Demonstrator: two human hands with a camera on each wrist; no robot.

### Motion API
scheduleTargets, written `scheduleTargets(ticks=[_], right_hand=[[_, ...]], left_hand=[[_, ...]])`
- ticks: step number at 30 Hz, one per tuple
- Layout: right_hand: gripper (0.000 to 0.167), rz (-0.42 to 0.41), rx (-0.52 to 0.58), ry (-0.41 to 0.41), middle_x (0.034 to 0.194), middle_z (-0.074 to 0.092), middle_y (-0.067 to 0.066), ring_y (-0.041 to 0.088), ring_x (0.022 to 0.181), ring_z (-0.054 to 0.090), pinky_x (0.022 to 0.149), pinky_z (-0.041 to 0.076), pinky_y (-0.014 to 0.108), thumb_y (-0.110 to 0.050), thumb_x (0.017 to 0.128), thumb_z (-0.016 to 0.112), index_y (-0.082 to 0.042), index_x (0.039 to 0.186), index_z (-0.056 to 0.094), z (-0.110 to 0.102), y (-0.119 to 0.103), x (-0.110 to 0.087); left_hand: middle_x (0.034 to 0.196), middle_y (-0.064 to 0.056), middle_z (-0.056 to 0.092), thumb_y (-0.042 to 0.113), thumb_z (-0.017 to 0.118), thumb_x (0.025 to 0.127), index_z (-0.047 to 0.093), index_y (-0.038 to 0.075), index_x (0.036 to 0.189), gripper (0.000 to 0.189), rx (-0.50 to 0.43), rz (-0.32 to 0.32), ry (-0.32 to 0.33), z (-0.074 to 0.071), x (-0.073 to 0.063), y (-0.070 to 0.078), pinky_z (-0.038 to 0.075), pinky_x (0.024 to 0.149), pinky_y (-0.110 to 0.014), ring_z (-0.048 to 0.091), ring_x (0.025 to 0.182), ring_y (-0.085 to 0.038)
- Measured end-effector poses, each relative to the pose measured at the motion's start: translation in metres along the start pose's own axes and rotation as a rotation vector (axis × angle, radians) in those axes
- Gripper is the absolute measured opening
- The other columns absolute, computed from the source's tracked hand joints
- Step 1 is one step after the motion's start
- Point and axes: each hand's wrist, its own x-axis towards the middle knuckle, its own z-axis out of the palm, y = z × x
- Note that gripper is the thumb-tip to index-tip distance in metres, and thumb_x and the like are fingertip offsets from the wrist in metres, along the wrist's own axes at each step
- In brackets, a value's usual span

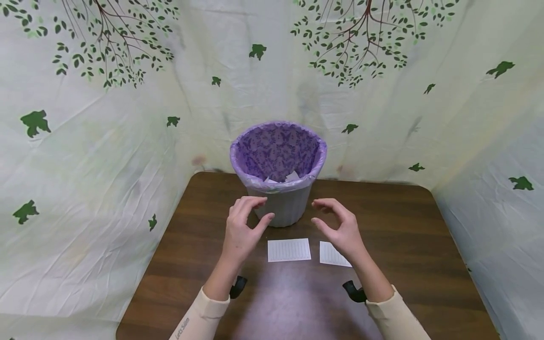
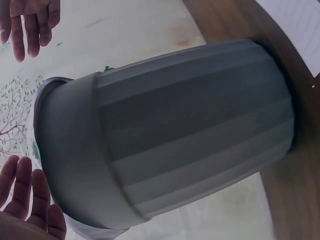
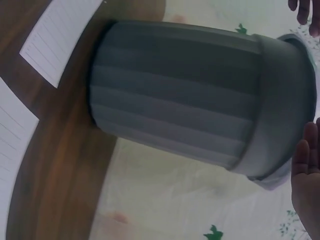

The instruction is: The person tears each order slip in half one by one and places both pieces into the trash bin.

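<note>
Both hands hover in front of a grey ribbed waste bin (image 1: pixel 282 208) lined with a purple patterned bag (image 1: pixel 278 151). My left hand (image 1: pixel 243 231) is at the bin's left front, thumb and fingers loosely curved apart with nothing between them. At the right front, my right hand (image 1: pixel 340 226) has the same loose curve and holds nothing. White paper scraps (image 1: pixel 292 176) show inside the bin. One lined paper slip (image 1: pixel 289 250) lies on the table between the hands; a second lined slip (image 1: pixel 333 255) is partly hidden under the right hand and forearm.
The brown wooden table (image 1: pixel 182 264) ends just behind the bin, against a pale cloth backdrop (image 1: pixel 204 118) printed with green leaves and branches. Black wrist straps (image 1: pixel 354 292) sit at both cuffs. The cloth also hangs along the left and right sides.
</note>
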Motion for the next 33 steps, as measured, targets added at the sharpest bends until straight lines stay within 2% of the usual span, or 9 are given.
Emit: scheduleTargets(ticks=[4,10,18,23,27,33], right_hand=[[0.043,0.033,-0.013,-0.022,0.124,0.074,0.013,0.025,0.116,0.068,0.103,0.051,0.025,0.001,0.089,0.081,-0.009,0.129,0.070,0.007,0.006,-0.006],[0.043,0.054,-0.027,-0.020,0.124,0.074,0.014,0.027,0.114,0.068,0.100,0.052,0.031,-0.001,0.090,0.082,-0.010,0.131,0.070,0.018,0.013,-0.015],[0.043,0.117,-0.031,-0.012,0.125,0.074,0.012,0.032,0.114,0.066,0.099,0.050,0.025,-0.004,0.090,0.083,-0.009,0.131,0.070,0.026,0.026,-0.025],[0.045,0.139,-0.049,-0.032,0.128,0.073,0.012,0.032,0.118,0.066,0.099,0.054,0.036,-0.005,0.090,0.083,-0.008,0.133,0.069,0.028,0.030,-0.030],[0.048,0.151,-0.091,-0.058,0.131,0.072,0.010,0.032,0.120,0.066,0.099,0.054,0.039,-0.009,0.090,0.084,-0.012,0.135,0.068,0.029,0.038,-0.033],[0.049,0.174,-0.144,-0.103,0.132,0.072,0.004,0.029,0.122,0.067,0.097,0.055,0.046,-0.016,0.090,0.085,-0.016,0.136,0.067,0.033,0.050,-0.036]], left_hand=[[0.116,-0.003,0.074,0.017,0.089,0.086,0.075,0.012,0.121,0.039,0.023,0.002,-0.008,0.006,-0.008,-0.005,0.044,0.094,-0.038,0.065,0.107,-0.022],[0.116,-0.002,0.074,0.017,0.091,0.084,0.075,0.012,0.121,0.040,0.036,-0.007,-0.027,0.016,-0.017,-0.010,0.044,0.092,-0.037,0.066,0.107,-0.021],[0.117,-0.003,0.073,0.021,0.090,0.086,0.074,0.012,0.122,0.041,0.072,-0.006,-0.076,0.027,-0.025,-0.017,0.046,0.094,-0.042,0.066,0.110,-0.022],[0.118,-0.003,0.072,0.022,0.090,0.085,0.073,0.011,0.123,0.043,0.074,-0.014,-0.106,0.032,-0.031,-0.019,0.047,0.097,-0.045,0.067,0.112,-0.022],[0.119,-0.004,0.072,0.024,0.090,0.085,0.072,0.010,0.124,0.045,0.093,-0.030,-0.144,0.037,-0.036,-0.023,0.047,0.096,-0.045,0.068,0.113,-0.023],[0.121,-0.005,0.072,0.026,0.089,0.086,0.072,0.009,0.126,0.046,0.121,-0.086,-0.206,0.045,-0.043,-0.032,0.048,0.097,-0.046,0.068,0.116,-0.024]])
